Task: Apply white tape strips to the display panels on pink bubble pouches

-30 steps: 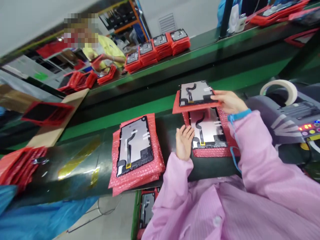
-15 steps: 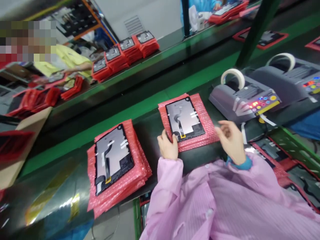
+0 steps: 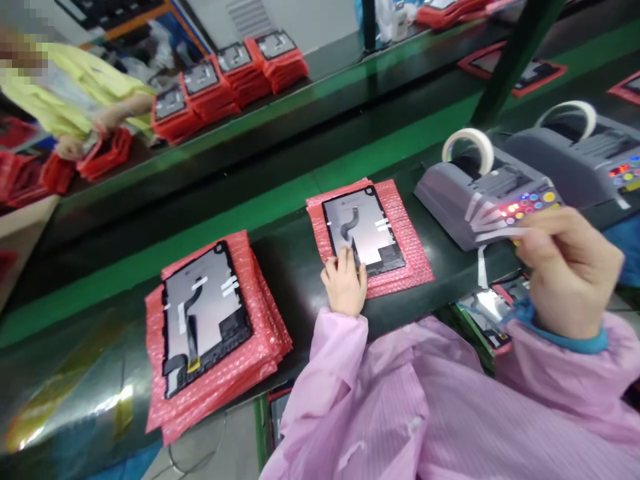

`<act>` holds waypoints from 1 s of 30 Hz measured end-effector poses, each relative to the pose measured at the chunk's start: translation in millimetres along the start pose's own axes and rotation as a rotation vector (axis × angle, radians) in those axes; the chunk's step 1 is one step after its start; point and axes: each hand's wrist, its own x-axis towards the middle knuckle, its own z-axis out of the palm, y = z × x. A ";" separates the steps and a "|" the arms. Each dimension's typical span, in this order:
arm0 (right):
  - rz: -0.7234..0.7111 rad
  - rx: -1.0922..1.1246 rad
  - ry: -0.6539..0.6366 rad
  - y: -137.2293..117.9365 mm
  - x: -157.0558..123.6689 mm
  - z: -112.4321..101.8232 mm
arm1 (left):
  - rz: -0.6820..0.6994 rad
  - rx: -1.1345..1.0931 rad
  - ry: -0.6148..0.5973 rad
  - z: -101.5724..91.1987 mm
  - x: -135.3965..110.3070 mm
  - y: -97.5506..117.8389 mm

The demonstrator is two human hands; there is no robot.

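Observation:
My left hand (image 3: 345, 283) lies with its fingers stretched over the lower left part of a tablet screen panel (image 3: 365, 213). That panel has a grey back, a black frame and a dark flex cable, and rests on red bubble-wrap sheets (image 3: 417, 257). Over at the right, my right hand (image 3: 573, 273) pinches one end of a white tape strip (image 3: 503, 234) between thumb and fingers. The strip stretches left in front of a grey tape dispenser (image 3: 450, 197), which carries a roll of tape (image 3: 487, 150) and lit buttons. Whether its far end is free, I cannot tell.
A stack of red bubble wrap (image 3: 273, 333) with a similar panel (image 3: 213, 293) on top stands to the left. Behind the first dispenser is a second one (image 3: 550, 150). Across the line, a co-worker in yellow (image 3: 90, 73) handles red wrap near several stacks (image 3: 275, 60).
My right hand has moved right, from beside the bubble wrap to the dispenser, and now pinches a tape strip. My left hand has shifted from the panel's edge onto its surface.

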 end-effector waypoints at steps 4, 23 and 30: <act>-0.425 0.038 -0.859 -7.4 70.2 87.5 | -0.026 0.037 -0.022 -2.9 1.4 1.1; -0.521 -0.174 -1.504 70.4 110.0 254.1 | -0.038 -0.031 -0.138 -11.5 10.4 3.5; -0.517 -0.280 -1.446 66.4 101.4 254.0 | 0.017 -0.065 -0.174 -18.3 17.6 -0.3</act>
